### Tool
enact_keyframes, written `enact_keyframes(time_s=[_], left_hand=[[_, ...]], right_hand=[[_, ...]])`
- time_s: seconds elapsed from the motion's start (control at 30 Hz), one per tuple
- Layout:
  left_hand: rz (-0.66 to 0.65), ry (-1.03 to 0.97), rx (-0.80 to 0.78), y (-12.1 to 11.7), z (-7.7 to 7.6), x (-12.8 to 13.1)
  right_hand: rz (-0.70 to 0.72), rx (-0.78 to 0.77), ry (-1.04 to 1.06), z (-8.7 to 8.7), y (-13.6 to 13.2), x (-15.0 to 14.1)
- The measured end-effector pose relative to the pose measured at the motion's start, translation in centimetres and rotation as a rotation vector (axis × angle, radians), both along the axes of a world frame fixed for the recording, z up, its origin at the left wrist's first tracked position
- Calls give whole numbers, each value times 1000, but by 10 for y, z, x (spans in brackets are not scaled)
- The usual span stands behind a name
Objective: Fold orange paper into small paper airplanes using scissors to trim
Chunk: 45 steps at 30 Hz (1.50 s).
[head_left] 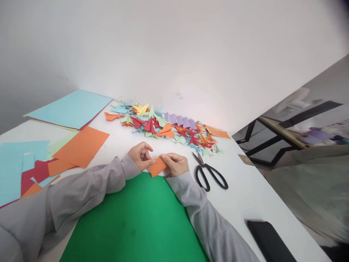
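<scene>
Between my hands is a small orange piece of paper [157, 167], held just above the far edge of a green mat [133, 218]. My left hand [140, 155] has its thumb on the paper's left edge, with the fingers curled. My right hand [176, 164] pinches the paper's right side between thumb and fingers. Beyond my hands lies a long pile of small folded paper planes [149, 125] in several colours, with a purple pleated strip [180, 120] among them. Black-handled scissors [208, 173] rest partly spread to the right of my right hand.
On the left are orange sheets [83, 145], paper scraps [40, 171] and a stack of large light-blue sheets [73, 107]. Small orange sheets [218, 132] lie at the pile's right end. A black flat object [268, 240] sits near the table's right edge. A wall [163, 54] stands behind.
</scene>
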<state>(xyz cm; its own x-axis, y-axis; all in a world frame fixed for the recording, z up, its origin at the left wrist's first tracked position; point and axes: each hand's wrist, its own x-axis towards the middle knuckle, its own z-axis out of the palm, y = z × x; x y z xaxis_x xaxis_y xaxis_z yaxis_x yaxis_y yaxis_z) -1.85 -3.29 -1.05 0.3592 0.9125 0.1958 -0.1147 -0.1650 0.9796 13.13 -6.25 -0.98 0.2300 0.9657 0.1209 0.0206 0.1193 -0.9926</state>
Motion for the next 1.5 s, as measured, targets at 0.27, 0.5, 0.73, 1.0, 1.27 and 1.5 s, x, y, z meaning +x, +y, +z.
enact_keyframes(time_s=[0.27, 0.5, 0.73, 1.0, 1.27, 1.5], left_hand=[[-8, -30, 37, 1, -1, 1], [-58, -31, 25, 2, -4, 2], [-24, -36, -2, 1, 2, 2], [-36, -34, -13, -1, 4, 1], [-24, -10, -24, -2, 0, 1], [-130, 51, 45, 5, -5, -3]], right_hand=[[156, -9, -13, -6, 0, -3], [149, -21, -30, -11, 2, 1], [125, -33, 50, -1, -2, -2], [46, -25, -15, -3, 0, -1], [71, -23, -139, -5, -3, -6], [26, -31, -131, -1, -4, -7]])
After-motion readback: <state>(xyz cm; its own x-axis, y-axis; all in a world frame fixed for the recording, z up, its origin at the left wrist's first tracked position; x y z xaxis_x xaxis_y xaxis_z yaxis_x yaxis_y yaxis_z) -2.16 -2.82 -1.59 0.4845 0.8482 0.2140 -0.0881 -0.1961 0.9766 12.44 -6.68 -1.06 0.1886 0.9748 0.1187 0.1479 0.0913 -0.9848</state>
